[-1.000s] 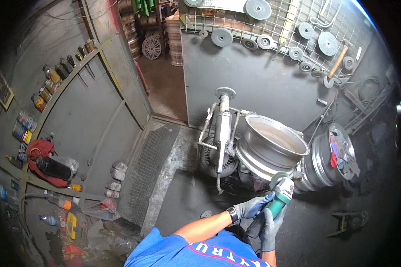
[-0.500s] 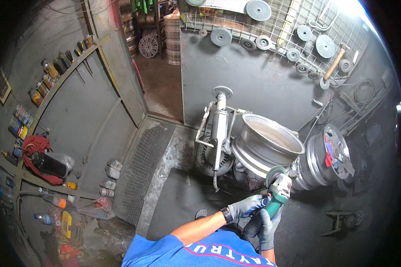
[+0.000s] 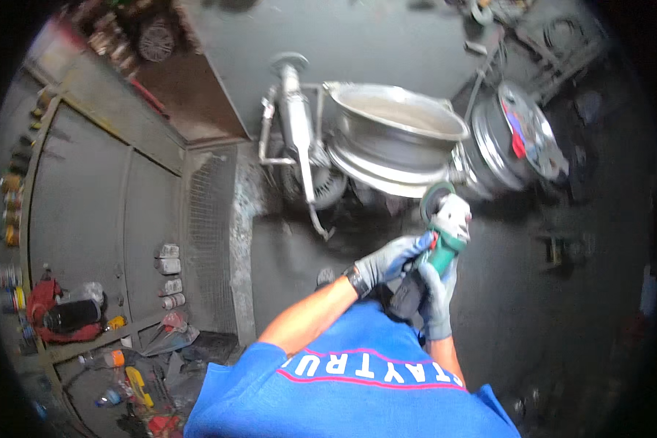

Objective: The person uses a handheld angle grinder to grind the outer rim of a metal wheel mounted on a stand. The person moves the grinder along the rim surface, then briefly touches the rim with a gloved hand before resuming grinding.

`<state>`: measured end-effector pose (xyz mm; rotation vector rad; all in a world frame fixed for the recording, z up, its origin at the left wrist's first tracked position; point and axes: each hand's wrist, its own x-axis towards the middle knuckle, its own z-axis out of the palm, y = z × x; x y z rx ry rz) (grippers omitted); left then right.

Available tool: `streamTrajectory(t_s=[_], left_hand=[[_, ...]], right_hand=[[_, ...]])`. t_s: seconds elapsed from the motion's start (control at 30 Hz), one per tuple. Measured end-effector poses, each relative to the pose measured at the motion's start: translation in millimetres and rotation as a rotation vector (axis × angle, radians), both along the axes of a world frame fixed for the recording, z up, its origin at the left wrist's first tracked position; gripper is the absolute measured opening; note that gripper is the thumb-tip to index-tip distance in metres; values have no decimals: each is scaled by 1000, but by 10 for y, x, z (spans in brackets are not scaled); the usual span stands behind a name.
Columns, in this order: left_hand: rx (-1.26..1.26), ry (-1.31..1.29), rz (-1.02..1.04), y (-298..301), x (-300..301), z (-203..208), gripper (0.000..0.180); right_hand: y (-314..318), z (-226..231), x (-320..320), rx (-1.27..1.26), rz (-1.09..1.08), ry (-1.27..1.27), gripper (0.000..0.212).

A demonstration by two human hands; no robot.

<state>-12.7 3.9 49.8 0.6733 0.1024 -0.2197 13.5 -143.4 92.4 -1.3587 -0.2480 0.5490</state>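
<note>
A green angle grinder (image 3: 442, 255) with a pale metal gear head is held in front of me. My left hand (image 3: 390, 261), in a grey-blue work glove with a dark band at the wrist, grips it near the head. Lower down, my gloved right hand (image 3: 437, 303) is wrapped round its body. The round disc (image 3: 435, 204) at its far end is close to the lower edge of a silver wheel rim (image 3: 387, 164); whether they touch I cannot tell. The rim lies tilted, its wide mouth turned up.
Left of the rim stands a metal tool on a tube frame (image 3: 295, 124). A second wheel rim (image 3: 489, 139) with rags (image 3: 518, 142) is at right. Bottles and a black cylinder (image 3: 73, 315) crowd the left wall; a floor grate (image 3: 213, 241) runs beside it.
My view has swung, so the rims, stand and grinder sit higher in the picture, with some blur. Both hands keep their hold on the grinder, its disc still near the rim.
</note>
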Motion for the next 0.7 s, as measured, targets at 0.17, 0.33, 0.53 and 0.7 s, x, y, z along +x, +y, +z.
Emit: streamTrajectory(t_s=[0.17,0.33,0.53,0.7], left_hand=[[-131,157,-83,-320,252,-31,42],[43,66,-14,-673,387,-310,49],[255,196,-168,-814,589,-388,52],[1193,203,311,-786,514,-671,40]], right_hand=[[-180,113,47,-47,-76,155,64],[-387,-81,139,-63,-253,68,62],[-667,-381,305,-47,-287,219,67],[-908,-492,582,-32,-361,427,57]])
